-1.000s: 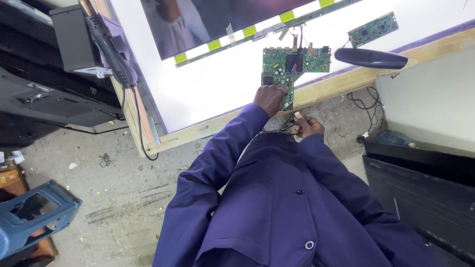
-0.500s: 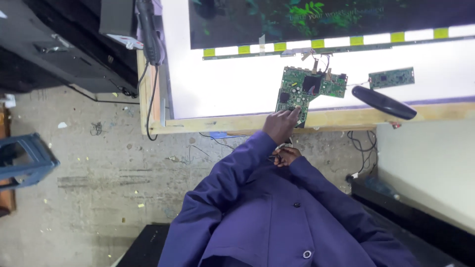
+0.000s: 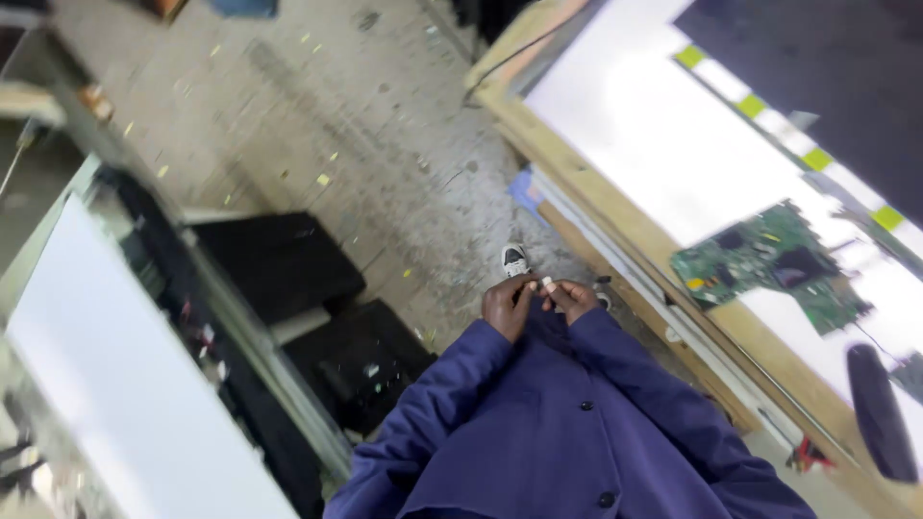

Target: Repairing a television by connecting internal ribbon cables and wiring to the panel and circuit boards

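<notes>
Small white piece [image 3: 547, 283] sits pinched between both hands, right in front of the body, above the floor. Too small and blurred to tell what it is; most of it is covered by fingers, only the pale tip shows.

Left hand [image 3: 509, 305]: curled nearly closed, fingertips on the near end of the white piece. Palm side hidden.

Right hand [image 3: 574, 299]: also curled, fingers bent in on the other end of the piece, touching the left hand. Can't tell how much of the piece it covers.

Both wrists run into blue jacket sleeves [image 3: 452, 384]; the jacket fills the lower frame and is cut off at the bottom edge.

Just beyond the left hand: a grey-white shoe [image 3: 514, 259] on the concrete floor [image 3: 365, 125], partly hidden by the hand. Floor has scattered small yellow bits.

To the right of the right hand: wooden bench edge [image 3: 615, 231] carrying a bright white panel [image 3: 663, 144]. Further right on the panel, a green circuit board [image 3: 774, 261], well apart from the hands. A dark elongated object [image 3: 880, 413] lies past it, cut off near the frame edge, kind unclear.

To the left of the left hand: black boxes [image 3: 279, 264] on the floor and a white sheet [image 3: 115, 404], blurred and cropped.
</notes>
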